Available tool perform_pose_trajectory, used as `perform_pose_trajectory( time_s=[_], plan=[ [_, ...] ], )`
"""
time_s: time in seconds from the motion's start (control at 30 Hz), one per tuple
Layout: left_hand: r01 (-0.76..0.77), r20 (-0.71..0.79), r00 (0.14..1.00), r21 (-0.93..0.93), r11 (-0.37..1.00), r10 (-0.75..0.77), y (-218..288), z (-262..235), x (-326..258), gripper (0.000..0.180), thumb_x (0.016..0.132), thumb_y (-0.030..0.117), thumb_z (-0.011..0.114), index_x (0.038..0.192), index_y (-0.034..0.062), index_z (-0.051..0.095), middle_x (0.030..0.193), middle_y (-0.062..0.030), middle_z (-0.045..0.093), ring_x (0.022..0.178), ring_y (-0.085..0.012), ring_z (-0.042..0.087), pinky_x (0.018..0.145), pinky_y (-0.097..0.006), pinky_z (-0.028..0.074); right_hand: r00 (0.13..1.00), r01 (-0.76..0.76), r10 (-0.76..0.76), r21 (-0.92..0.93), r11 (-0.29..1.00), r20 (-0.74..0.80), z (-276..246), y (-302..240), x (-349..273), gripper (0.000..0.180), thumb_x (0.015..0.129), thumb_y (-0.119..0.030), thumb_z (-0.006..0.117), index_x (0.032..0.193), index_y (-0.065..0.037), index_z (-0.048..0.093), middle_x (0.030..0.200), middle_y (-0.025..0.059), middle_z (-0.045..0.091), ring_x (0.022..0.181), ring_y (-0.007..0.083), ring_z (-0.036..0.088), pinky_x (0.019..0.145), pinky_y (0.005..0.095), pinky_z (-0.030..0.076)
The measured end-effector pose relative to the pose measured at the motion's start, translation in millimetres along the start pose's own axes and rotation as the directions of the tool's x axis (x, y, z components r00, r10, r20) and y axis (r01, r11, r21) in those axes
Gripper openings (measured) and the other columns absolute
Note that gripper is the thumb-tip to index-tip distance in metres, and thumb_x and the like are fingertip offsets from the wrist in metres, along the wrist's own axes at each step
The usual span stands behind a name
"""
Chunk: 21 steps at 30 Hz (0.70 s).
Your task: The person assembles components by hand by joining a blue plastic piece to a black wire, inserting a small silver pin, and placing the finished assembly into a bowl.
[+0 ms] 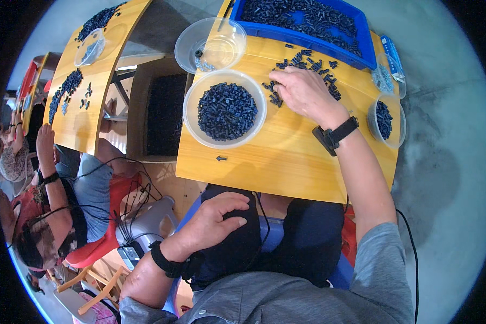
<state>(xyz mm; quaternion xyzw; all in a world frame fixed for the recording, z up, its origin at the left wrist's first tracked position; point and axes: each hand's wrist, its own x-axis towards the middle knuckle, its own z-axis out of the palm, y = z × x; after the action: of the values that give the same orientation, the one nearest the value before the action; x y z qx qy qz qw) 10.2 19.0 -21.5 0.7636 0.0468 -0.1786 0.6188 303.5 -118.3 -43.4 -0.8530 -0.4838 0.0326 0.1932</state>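
Observation:
My right hand (302,93) rests palm down on a wooden table (286,162), its fingers on a loose scatter of small dark plastic parts (308,62); I cannot see whether it grips any. Just left of it stands a clear round bowl (224,109) heaped with the same dark parts. My left hand (216,218) lies flat on my left thigh below the table edge, fingers apart and holding nothing. Both wrists wear black bands.
A blue bin (308,21) full of dark parts sits at the table's far edge. A nearly empty clear bowl (210,44) is behind the full one, a smaller tub (386,119) at the right edge. One stray part (221,158) lies near the front. Another person (54,216) sits at the left table.

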Motion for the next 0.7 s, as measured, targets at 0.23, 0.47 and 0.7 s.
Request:
perform_pose_trajectory(
  time_s=[0.23, 0.47, 0.7],
  plan=[
    [-0.008, -0.001, 1.0, 0.0, 1.0, 0.008, 0.2, -1.2, 1.5, 0.027, 0.076, 0.004, 0.069, 0.102, 0.0, 0.063, 0.115, -0.0132, 0.062, 0.11, -0.0278, 0.057, 0.094, -0.036, 0.045, 0.999, 0.001, 0.001, -0.045, 0.999, 0.034, 0.0, 0.5, 6.1, 0.014, 0.083, -0.015, 0.056, 0.09, -0.004, 0.062, 0.083, 0.0171, 0.064, 0.083, 0.0364, 0.062, 0.072, 0.0468, 0.051],
    [-0.003, 0.004, 1.0, 0.007, 1.0, 0.003, 4.6, -2.7, 2.2, 0.025, 0.076, 0.003, 0.068, 0.1, -0.001, 0.063, 0.115, -0.0138, 0.062, 0.109, -0.0277, 0.058, 0.093, -0.035, 0.045, 0.998, -0.025, 0.03, -0.079, 0.997, 0.061, -6.6, -0.7, 9.5, 0.019, 0.081, -0.019, 0.056, 0.077, 0.0, 0.058, 0.078, 0.0185, 0.064, 0.076, 0.0368, 0.063, 0.068, 0.0475, 0.051],
    [0.05, -0.013, 0.999, -0.034, 0.998, -0.05, 6.4, -0.9, 1.3, 0.027, 0.078, 0.0, 0.067, 0.104, 0.0, 0.063, 0.113, -0.0121, 0.062, 0.107, -0.023, 0.058, 0.091, -0.032, 0.046, 0.98, -0.062, 0.098, 0.207, 0.976, -0.171, -11.8, -0.4, -9.2, 0.01, 0.085, -0.013, 0.059, 0.085, -0.003, 0.06, 0.062, 0.0086, 0.057, 0.05, 0.017, 0.054, 0.047, 0.0312, 0.044]
  ],
)
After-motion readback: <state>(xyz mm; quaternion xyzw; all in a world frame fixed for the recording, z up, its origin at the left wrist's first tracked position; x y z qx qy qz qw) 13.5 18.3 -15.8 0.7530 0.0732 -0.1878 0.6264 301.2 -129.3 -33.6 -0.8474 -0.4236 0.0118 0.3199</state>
